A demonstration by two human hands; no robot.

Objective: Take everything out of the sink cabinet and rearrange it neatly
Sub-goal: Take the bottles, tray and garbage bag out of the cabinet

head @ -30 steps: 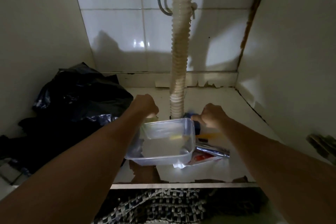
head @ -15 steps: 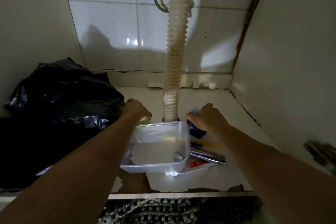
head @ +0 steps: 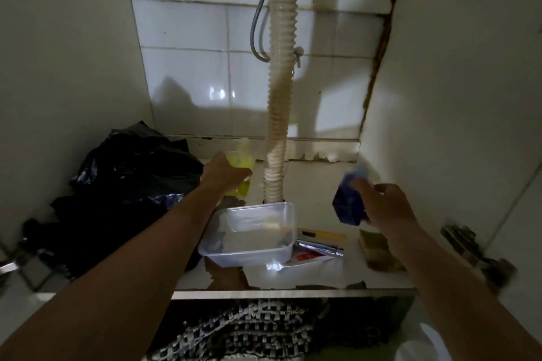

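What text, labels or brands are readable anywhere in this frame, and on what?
No text can be read in this frame.
Blue pack held in the right hand: motion-blurred, no legible print.
Yellow bottle gripped by the left hand: blurred, no readable label.
Red and white sachet beside the clear plastic container: print too small and dark to read.
Yellow tool behind it: no readable marking.

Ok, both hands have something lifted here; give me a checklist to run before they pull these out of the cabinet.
1. Left hand grip on yellow bottle: ok, fingers wrap it.
2. Right hand grip on blue pack: ok.
3. Bottle clear of hose: ok, apart.
4. Bottle cap closed: cannot tell, blurred.
5. Tub in the withdrawal path: not ok, sits below both forearms.
6. Black bag untouched: ok.
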